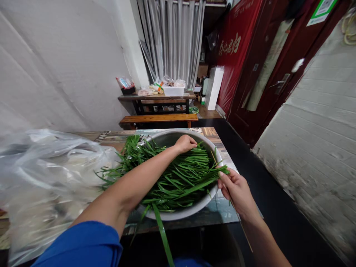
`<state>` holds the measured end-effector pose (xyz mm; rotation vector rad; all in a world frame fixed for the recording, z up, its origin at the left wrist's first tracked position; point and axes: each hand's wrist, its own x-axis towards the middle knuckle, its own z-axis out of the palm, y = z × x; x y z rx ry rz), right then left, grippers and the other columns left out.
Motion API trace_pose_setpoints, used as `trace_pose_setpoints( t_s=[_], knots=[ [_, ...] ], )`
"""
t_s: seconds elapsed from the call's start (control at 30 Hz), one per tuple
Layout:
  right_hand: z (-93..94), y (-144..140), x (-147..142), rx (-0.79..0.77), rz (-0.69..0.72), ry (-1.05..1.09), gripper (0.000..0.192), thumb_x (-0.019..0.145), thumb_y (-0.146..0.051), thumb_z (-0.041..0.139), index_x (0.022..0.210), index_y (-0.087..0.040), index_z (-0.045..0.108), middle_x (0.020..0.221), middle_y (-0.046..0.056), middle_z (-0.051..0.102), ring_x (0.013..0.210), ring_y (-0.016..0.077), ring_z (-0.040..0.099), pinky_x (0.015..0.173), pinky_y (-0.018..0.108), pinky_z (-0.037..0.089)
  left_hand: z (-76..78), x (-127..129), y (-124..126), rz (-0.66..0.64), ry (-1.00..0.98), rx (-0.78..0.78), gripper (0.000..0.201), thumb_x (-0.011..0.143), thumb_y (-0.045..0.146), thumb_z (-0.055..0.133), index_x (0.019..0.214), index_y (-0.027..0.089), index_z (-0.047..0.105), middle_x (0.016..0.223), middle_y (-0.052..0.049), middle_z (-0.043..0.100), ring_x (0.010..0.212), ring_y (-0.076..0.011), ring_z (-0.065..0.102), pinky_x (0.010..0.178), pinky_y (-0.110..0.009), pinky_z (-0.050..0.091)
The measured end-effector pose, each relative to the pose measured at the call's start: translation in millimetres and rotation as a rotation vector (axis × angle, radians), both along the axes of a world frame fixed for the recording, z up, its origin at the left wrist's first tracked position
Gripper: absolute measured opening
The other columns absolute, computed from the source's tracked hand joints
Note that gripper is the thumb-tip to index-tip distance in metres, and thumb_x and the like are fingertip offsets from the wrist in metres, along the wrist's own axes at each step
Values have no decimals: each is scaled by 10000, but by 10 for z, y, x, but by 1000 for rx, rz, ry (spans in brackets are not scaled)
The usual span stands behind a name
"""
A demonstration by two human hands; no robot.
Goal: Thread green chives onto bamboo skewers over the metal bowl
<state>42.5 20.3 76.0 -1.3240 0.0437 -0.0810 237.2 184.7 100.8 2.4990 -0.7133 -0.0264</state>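
Note:
A wide metal basin (194, 213) full of long green garlic chives (183, 178) stands on the table in front of me. My left hand (185, 144) reaches across the basin, its fingers pinched at the chive ends near the far rim. At the basin's right rim, my right hand (235, 187) grips a small bunch of chives between thumb and fingers. A thin wooden skewer (244, 233) also runs through that hand, one end over the basin and the other pointing down toward me. One loose chive leaf (162, 233) hangs over the near rim.
Clear plastic bags (55, 178) with pale contents, hard to make out, lie left of the basin on the patterned table (225, 211). Beyond are a wooden bench (160, 118) and another table carrying a white tub (174, 90). A dark red door (267, 74) is at right.

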Motion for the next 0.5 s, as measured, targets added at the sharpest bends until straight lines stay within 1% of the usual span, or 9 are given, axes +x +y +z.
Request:
trace_pose_setpoints(
  t_s=[0.07,0.17,0.3,0.37,0.5],
  knots=[
    [10,4,0,5,3,0,270,767,-368,590,928,-152,566,500,-62,509,254,15,297,283,162,139,13,-33,5,8,3,-54,218,708,214,539,813,136,713,764,-37,692,682,-133,601,629,-196,425],
    [36,3,6,10,9,-5,245,763,-366,593,893,-160,566,495,-65,511,244,14,302,273,157,146,54,-123,-8,-61,101,-167,237,726,191,499,823,104,697,684,-38,677,582,-116,584,583,-198,437],
    [92,2,38,4,7,-17,238,764,-374,589,868,-164,549,485,-66,515,230,16,300,254,148,135,153,-334,-51,-131,297,-386,216,688,216,576,815,74,679,656,-44,662,543,-103,561,556,-197,443],
    [112,9,60,5,6,-22,246,763,-375,589,872,-160,541,477,-68,511,224,16,296,248,142,129,198,-452,-83,-120,333,-465,201,650,214,623,788,78,678,643,-39,655,547,-101,554,551,-195,436],
    [124,32,92,-1,6,-27,231,770,-368,580,845,-156,526,471,-63,519,219,12,295,246,131,122,261,-640,-168,-35,316,-565,185,632,220,647,753,84,677,609,-32,640,527,-100,541,516,-192,415]
  ],
)
